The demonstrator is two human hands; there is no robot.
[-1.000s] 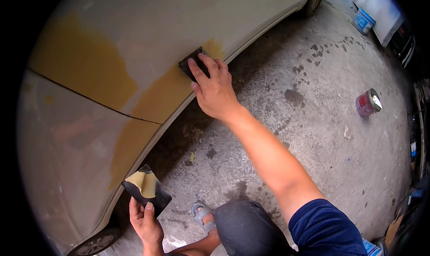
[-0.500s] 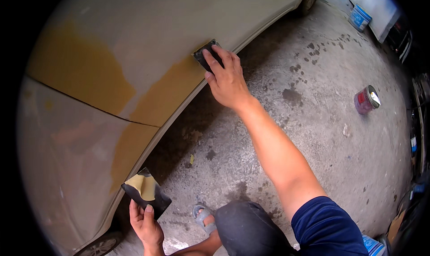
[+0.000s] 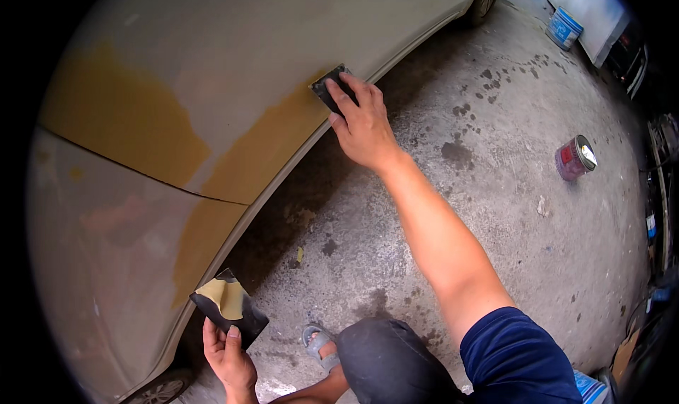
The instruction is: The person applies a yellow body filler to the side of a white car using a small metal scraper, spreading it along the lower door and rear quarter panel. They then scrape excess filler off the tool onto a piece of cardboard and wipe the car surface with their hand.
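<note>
My right hand (image 3: pixel 364 121) presses a flat black putty spreader (image 3: pixel 332 91) against the lower side of a grey car (image 3: pixel 233 43). Its fingers lie over the spreader's back. Under and beside that edge runs a band of mustard-yellow filler (image 3: pixel 263 146), which continues down across the door seam. Low on the left, my left hand (image 3: pixel 231 358) grips a second black plate (image 3: pixel 240 326) by its lower edge, thumb on top. A lump of pale yellow putty (image 3: pixel 225 298) sits on this plate, held just off the car's lower edge.
Bare, stained concrete (image 3: pixel 495 206) lies to the right of the car. On it stand an opened paint tin (image 3: pixel 575 158) and a blue-and-white bucket (image 3: pixel 564 28). My knee (image 3: pixel 392 361) and sandalled foot (image 3: pixel 320 344) are close below. Assorted parts line the far right.
The right hand and spreader have shifted slightly right along the panel, still pressed to it. The left hand with the loaded plate has hardly moved.
</note>
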